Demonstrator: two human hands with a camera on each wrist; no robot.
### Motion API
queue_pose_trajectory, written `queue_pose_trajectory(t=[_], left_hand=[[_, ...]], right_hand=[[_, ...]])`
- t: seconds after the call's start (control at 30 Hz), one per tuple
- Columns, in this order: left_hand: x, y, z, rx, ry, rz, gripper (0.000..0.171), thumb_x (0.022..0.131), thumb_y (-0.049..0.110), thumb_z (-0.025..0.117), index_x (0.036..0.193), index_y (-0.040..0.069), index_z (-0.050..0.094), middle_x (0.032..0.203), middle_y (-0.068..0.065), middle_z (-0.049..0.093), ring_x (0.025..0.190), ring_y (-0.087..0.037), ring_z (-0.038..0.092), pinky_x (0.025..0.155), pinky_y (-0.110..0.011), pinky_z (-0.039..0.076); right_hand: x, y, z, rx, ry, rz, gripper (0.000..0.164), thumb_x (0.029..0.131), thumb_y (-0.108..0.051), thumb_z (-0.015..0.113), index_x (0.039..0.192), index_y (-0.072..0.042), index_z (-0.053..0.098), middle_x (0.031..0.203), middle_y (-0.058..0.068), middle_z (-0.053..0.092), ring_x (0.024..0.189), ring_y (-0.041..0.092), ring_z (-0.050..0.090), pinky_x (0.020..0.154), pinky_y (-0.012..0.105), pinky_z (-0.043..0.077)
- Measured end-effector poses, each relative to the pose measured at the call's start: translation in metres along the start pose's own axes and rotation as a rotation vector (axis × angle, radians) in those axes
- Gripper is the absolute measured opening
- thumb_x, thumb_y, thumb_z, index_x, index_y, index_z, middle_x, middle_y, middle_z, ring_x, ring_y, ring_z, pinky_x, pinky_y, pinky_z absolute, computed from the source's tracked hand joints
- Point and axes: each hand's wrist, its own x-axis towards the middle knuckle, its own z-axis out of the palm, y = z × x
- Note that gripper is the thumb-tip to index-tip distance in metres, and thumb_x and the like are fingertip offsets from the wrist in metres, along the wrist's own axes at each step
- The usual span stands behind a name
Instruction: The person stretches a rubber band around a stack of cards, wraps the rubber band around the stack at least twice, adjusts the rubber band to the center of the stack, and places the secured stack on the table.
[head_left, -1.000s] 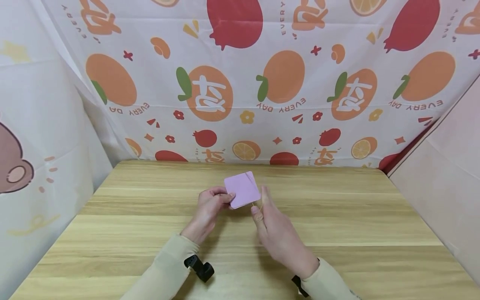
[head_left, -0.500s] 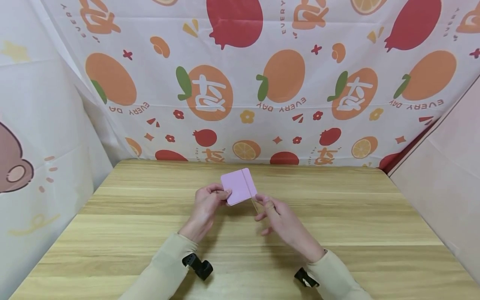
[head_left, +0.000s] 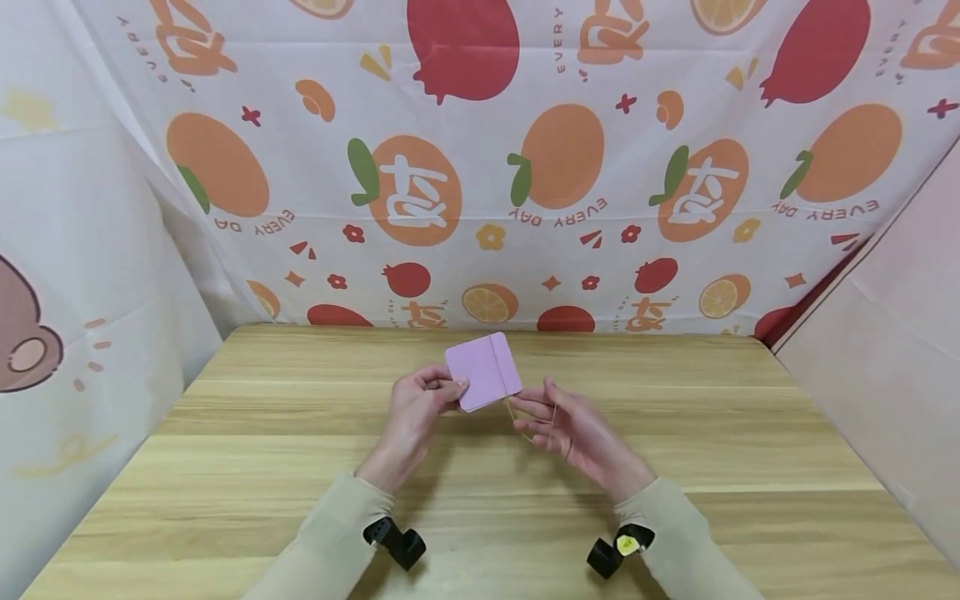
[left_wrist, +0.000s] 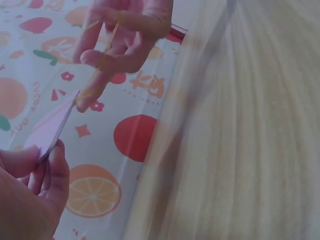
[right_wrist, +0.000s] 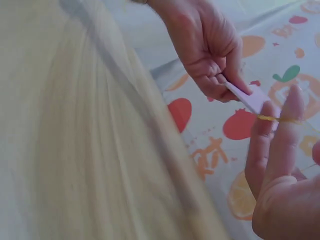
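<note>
A thin lilac square with rounded corners (head_left: 480, 368), like a card or small pad, is held tilted above the table. My left hand (head_left: 411, 417) pinches its near left corner between thumb and fingers. A thin yellowish rubber band (right_wrist: 268, 118) crosses the square near its right edge and stretches out to my right hand (head_left: 581, 437). The right fingers (right_wrist: 284, 140) are spread and fairly straight inside the loop, which also runs up by the thumb. Seen edge-on in the left wrist view, the lilac square (left_wrist: 52, 125) looks slim, with a dark lower edge.
Beneath both hands lies a wood-grain table (head_left: 300, 467). A white cloth with printed fruit (head_left: 487, 183) hangs behind its far edge, and pale sheets stand at the left and right. Each wrist wears a black strap with a small camera.
My right hand has turned from edge-on to palm up, its fingers now spreading the band. The band's line across the square has straightened near the right edge. My left hand keeps its pinch.
</note>
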Motion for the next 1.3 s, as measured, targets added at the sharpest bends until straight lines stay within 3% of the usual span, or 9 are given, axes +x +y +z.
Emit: queue_pose_trajectory(t=[0.13, 0.3, 0.57, 0.77, 0.87, 1.0, 1.17, 1.3], left_hand=[[-0.002, -0.002, 0.003, -0.001, -0.038, 0.012, 0.006, 0.085, -0.010, 0.068, 0.085, -0.007, 0.063, 0.072, -0.007, 0.062, 0.064, -0.014, 0.061, 0.062, -0.026, 0.053], [-0.001, -0.007, 0.001, 0.033, -0.094, -0.016, 0.006, 0.084, -0.010, 0.067, 0.086, -0.008, 0.062, 0.073, -0.007, 0.062, 0.066, -0.014, 0.061, 0.064, -0.028, 0.053], [0.001, -0.006, -0.005, 0.213, -0.206, 0.022, 0.013, 0.084, -0.006, 0.069, 0.095, -0.012, 0.064, 0.077, -0.010, 0.065, 0.069, -0.016, 0.061, 0.067, -0.030, 0.053], [0.005, -0.008, -0.012, 0.417, -0.313, 0.170, 0.009, 0.085, -0.002, 0.072, 0.092, -0.006, 0.069, 0.077, -0.009, 0.065, 0.070, -0.016, 0.059, 0.063, -0.028, 0.051], [0.005, -0.009, -0.015, 0.541, -0.369, 0.255, 0.005, 0.086, 0.003, 0.073, 0.089, 0.001, 0.070, 0.077, -0.005, 0.065, 0.070, -0.016, 0.058, 0.062, -0.031, 0.050], [0.002, -0.009, -0.015, 0.652, -0.417, 0.313, 0.004, 0.088, 0.007, 0.073, 0.087, 0.008, 0.070, 0.078, 0.002, 0.065, 0.071, -0.015, 0.057, 0.062, -0.030, 0.050], [-0.001, -0.006, -0.013, 0.714, -0.473, 0.408, 0.010, 0.088, 0.005, 0.073, 0.086, 0.014, 0.070, 0.082, 0.004, 0.067, 0.074, -0.014, 0.059, 0.065, -0.031, 0.051], [-0.003, -0.006, -0.011, 0.721, -0.527, 0.453, 0.014, 0.086, 0.001, 0.072, 0.086, 0.015, 0.069, 0.087, 0.000, 0.069, 0.077, -0.014, 0.061, 0.070, -0.033, 0.053]], right_hand=[[0.002, 0.003, -0.003, 0.115, 0.041, 0.026, 0.058, 0.103, -0.037, 0.050, 0.136, 0.009, 0.037, 0.117, 0.016, 0.066, 0.084, 0.018, 0.069, 0.062, 0.019, 0.054], [0.003, 0.006, -0.005, 0.096, 0.074, 0.030, 0.046, 0.102, -0.037, 0.053, 0.123, 0.001, 0.041, 0.109, 0.014, 0.067, 0.083, 0.021, 0.069, 0.063, 0.022, 0.055], [0.006, 0.007, -0.007, 0.001, -0.016, 0.054, 0.061, 0.103, -0.040, 0.047, 0.147, -0.003, 0.026, 0.129, 0.018, 0.047, 0.091, 0.025, 0.064, 0.070, 0.026, 0.056], [0.003, 0.004, -0.007, -0.045, -0.097, 0.076, 0.062, 0.104, -0.043, 0.040, 0.151, -0.007, 0.023, 0.133, 0.018, 0.043, 0.094, 0.024, 0.065, 0.070, 0.027, 0.056], [0.003, 0.003, -0.008, -0.045, -0.108, 0.084, 0.059, 0.105, -0.044, 0.039, 0.149, -0.007, 0.026, 0.133, 0.019, 0.042, 0.095, 0.026, 0.064, 0.070, 0.029, 0.057], [0.002, 0.002, -0.007, -0.045, -0.102, 0.091, 0.054, 0.104, -0.044, 0.040, 0.141, -0.005, 0.028, 0.131, 0.020, 0.042, 0.097, 0.028, 0.064, 0.069, 0.030, 0.057], [0.001, 0.001, -0.005, -0.082, -0.092, 0.103, 0.062, 0.103, -0.045, 0.044, 0.143, -0.002, 0.022, 0.131, 0.020, 0.045, 0.097, 0.028, 0.066, 0.067, 0.028, 0.057], [0.001, 0.005, -0.005, -0.123, -0.037, 0.101, 0.069, 0.101, -0.047, 0.049, 0.143, 0.004, 0.031, 0.123, 0.019, 0.053, 0.092, 0.025, 0.067, 0.067, 0.027, 0.057]])
